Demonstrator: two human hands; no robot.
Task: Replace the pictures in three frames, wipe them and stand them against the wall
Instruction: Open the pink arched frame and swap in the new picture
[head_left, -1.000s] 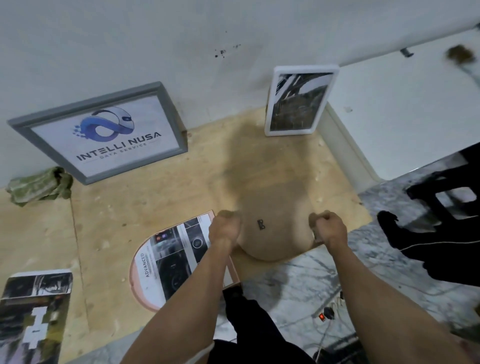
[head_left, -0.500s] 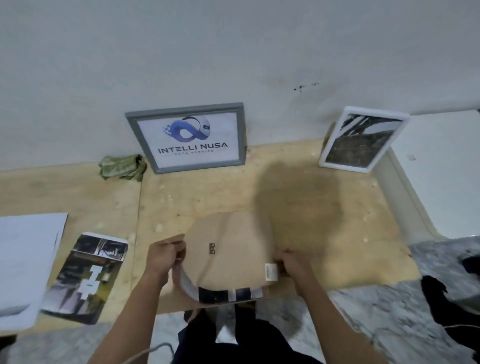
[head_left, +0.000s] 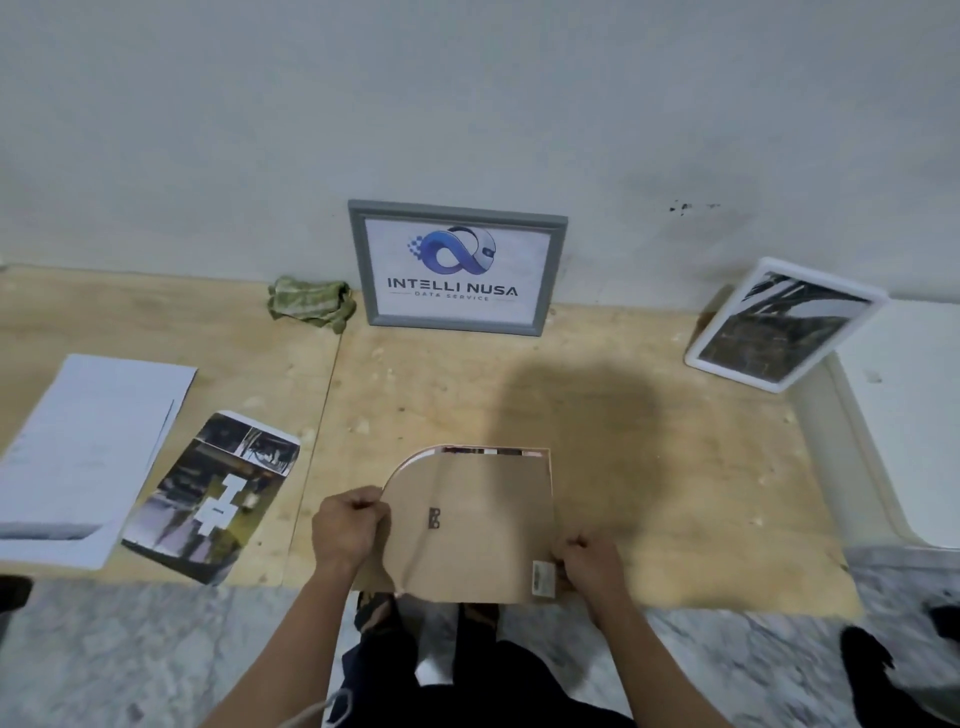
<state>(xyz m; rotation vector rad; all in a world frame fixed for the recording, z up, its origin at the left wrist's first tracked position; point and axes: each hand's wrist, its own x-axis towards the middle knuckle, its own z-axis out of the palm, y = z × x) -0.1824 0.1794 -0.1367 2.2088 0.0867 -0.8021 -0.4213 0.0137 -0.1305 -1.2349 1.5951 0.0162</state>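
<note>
A brown backing board (head_left: 478, 525) with one rounded corner lies over the pink frame (head_left: 415, 457) and its picture at the near edge of the plywood floor. My left hand (head_left: 348, 527) grips the board's left edge. My right hand (head_left: 587, 566) pinches its lower right corner by a small label (head_left: 543, 578). A grey frame (head_left: 457, 267) with a logo print and a white frame (head_left: 784, 325) lean against the wall. A green cloth (head_left: 309, 306) lies crumpled left of the grey frame.
A loose dark photo print (head_left: 218, 493) and white sheets of paper (head_left: 83, 452) lie at the left on the plywood (head_left: 649, 467). Marble floor (head_left: 156, 649) runs along the near side. A white raised ledge (head_left: 904, 426) stands at the right.
The backing board was carried from the right onto the pink frame and now covers the picture. The view swung left, so the grey frame sits in the middle.
</note>
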